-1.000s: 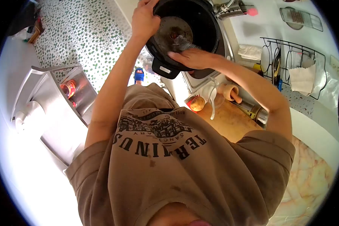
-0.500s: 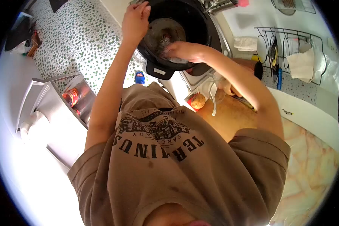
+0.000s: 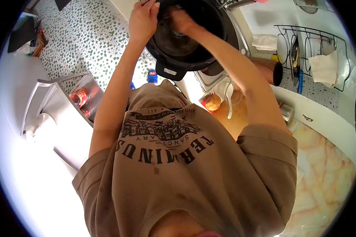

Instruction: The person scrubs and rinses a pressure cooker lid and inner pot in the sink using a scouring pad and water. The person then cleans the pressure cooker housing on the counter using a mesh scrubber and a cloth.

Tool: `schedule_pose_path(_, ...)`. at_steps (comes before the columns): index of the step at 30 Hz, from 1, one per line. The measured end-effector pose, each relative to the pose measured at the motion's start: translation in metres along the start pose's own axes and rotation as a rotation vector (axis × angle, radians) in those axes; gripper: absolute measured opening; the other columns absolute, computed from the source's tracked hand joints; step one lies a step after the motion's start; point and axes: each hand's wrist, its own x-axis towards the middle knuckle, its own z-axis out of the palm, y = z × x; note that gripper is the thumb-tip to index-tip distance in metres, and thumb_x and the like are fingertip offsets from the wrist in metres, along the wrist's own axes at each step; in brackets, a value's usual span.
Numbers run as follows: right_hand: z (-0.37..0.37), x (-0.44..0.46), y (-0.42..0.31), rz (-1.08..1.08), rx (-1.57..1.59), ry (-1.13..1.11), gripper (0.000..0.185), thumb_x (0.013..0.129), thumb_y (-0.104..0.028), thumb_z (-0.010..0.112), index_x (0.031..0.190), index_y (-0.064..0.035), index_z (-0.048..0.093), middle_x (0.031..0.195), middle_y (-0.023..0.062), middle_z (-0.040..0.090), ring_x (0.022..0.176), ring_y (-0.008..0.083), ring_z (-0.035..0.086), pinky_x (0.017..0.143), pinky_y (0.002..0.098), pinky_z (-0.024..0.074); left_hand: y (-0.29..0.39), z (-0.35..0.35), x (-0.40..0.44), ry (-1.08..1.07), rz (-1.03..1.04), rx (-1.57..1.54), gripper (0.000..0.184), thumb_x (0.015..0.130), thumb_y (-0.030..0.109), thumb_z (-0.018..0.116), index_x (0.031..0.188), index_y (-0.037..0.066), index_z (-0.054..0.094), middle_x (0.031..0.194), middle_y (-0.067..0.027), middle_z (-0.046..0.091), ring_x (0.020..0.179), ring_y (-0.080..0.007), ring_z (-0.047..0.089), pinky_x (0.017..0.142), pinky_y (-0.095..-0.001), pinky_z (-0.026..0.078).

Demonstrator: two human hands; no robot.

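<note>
A large black pan (image 3: 209, 43) with a wide side handle (image 3: 170, 72) sits at the top of the view, wet-looking inside. My left hand (image 3: 143, 21) is closed around its far-left edge, where another handle seems to be. Inside the pan my right hand (image 3: 182, 23) is smeared by motion, its fingers bent down against the inner wall. Shiny wiry strands show by the fingers, like a steel wool scrubber (image 3: 178, 34), mostly hidden under the hand.
Right of the pan, a wire rack (image 3: 310, 29) holds utensils and a cloth (image 3: 324, 68). Near my waist are a round brownish-yellow fruit or vegetable (image 3: 213, 102) and a white spoon (image 3: 229, 100) on a wooden surface. A metal cabinet with an open drawer (image 3: 85, 94) stands at left.
My right hand has moved from the pan's near side up to its far side. My left hand keeps its hold on the edge. The view has shifted slightly.
</note>
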Motion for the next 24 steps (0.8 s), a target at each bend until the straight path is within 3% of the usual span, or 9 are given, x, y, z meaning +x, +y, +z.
schedule_pose_path(2, -0.013, -0.025, 0.001, 0.036, -0.019, 0.057, 0.023, 0.08, -0.005, 0.061, 0.102, 0.0038, 0.063, 0.106, 0.0261, 0.061, 0.102, 0.038, 0.06, 0.082, 0.0446, 0.0492, -0.001, 0.004, -0.006, 0.016, 0.019, -0.023, 0.035, 0.094, 0.037, 0.051, 0.117, 0.014, 0.063, 0.111, -0.0174, 0.059, 0.099, -0.0345, 0.059, 0.085, -0.0398, 0.047)
schedule_pose_path(5, -0.026, -0.042, -0.002, 0.231, -0.148, -0.125, 0.024, 0.082, -0.006, 0.06, 0.104, 0.0026, 0.063, 0.108, 0.0257, 0.061, 0.103, 0.0375, 0.059, 0.084, 0.0444, 0.0491, 0.001, 0.004, -0.004, 0.009, -0.015, 0.023, 0.036, 0.095, 0.038, 0.05, 0.117, 0.014, 0.063, 0.114, -0.0173, 0.058, 0.101, -0.0352, 0.058, 0.085, -0.0414, 0.047)
schedule_pose_path(8, -0.009, -0.039, -0.008, 0.017, -0.006, -0.165, 0.026, 0.083, -0.005, 0.059, 0.108, 0.0016, 0.06, 0.106, 0.0238, 0.062, 0.101, 0.0366, 0.061, 0.084, 0.0445, 0.0496, 0.006, 0.004, -0.002, 0.026, -0.013, 0.007, 0.036, 0.095, 0.038, 0.05, 0.117, 0.014, 0.063, 0.114, -0.0172, 0.058, 0.102, -0.035, 0.058, 0.085, -0.0416, 0.047)
schedule_pose_path(11, 0.004, -0.01, -0.018, -0.222, 0.026, -0.024, 0.03, 0.084, -0.004, 0.057, 0.114, 0.0005, 0.056, 0.106, 0.0207, 0.064, 0.103, 0.0336, 0.06, 0.087, 0.0432, 0.049, 0.0, 0.001, 0.003, 0.042, 0.015, 0.025, 0.035, 0.094, 0.037, 0.051, 0.117, 0.013, 0.063, 0.113, -0.0171, 0.059, 0.102, -0.0349, 0.058, 0.085, -0.0412, 0.047)
schedule_pose_path(13, -0.044, -0.018, -0.001, 0.114, 0.195, -0.169, 0.033, 0.085, -0.002, 0.055, 0.117, 0.0002, 0.054, 0.107, 0.0203, 0.064, 0.105, 0.0321, 0.06, 0.089, 0.042, 0.0492, -0.003, 0.002, 0.0, 0.027, 0.047, 0.042, 0.034, 0.094, 0.037, 0.051, 0.116, 0.013, 0.063, 0.112, -0.0169, 0.059, 0.101, -0.0349, 0.058, 0.085, -0.0409, 0.047)
schedule_pose_path(16, -0.003, -0.06, 0.056, 0.024, -0.134, -0.159, 0.037, 0.081, -0.006, 0.058, 0.118, -0.0001, 0.055, 0.113, 0.0239, 0.06, 0.106, 0.0335, 0.06, 0.087, 0.0386, 0.0489, 0.0, 0.007, -0.003, 0.035, 0.03, -0.017, 0.034, 0.094, 0.036, 0.052, 0.115, 0.013, 0.064, 0.112, -0.0164, 0.059, 0.101, -0.0346, 0.058, 0.085, -0.0402, 0.047)
schedule_pose_path(18, -0.013, -0.068, 0.025, 0.271, -0.219, -0.539, 0.033, 0.08, -0.005, 0.057, 0.112, 0.0023, 0.06, 0.111, 0.0256, 0.061, 0.105, 0.035, 0.06, 0.088, 0.0395, 0.0489, 0.003, 0.003, -0.004, 0.032, -0.022, -0.002, 0.034, 0.094, 0.036, 0.052, 0.115, 0.013, 0.064, 0.111, -0.016, 0.059, 0.101, -0.0343, 0.059, 0.085, -0.0403, 0.047)
schedule_pose_path(19, -0.03, -0.074, -0.038, 0.13, -0.351, -0.729, 0.028, 0.081, -0.004, 0.054, 0.106, 0.0034, 0.063, 0.111, 0.0259, 0.061, 0.105, 0.0362, 0.059, 0.088, 0.0409, 0.0488, 0.002, 0.002, -0.005, 0.036, -0.026, -0.004, 0.034, 0.094, 0.036, 0.052, 0.115, 0.013, 0.064, 0.111, -0.016, 0.059, 0.101, -0.0343, 0.059, 0.085, -0.0403, 0.047)
schedule_pose_path(24, 0.007, -0.047, -0.076, -0.023, -0.039, -0.527, 0.027, 0.081, -0.006, 0.052, 0.106, 0.0029, 0.061, 0.111, 0.027, 0.06, 0.105, 0.0374, 0.058, 0.088, 0.0408, 0.0463, 0.006, 0.001, -0.005, 0.068, -0.01, -0.016, 0.033, 0.094, 0.035, 0.051, 0.115, 0.013, 0.064, 0.111, -0.0159, 0.059, 0.1, -0.0341, 0.059, 0.085, -0.0401, 0.047)
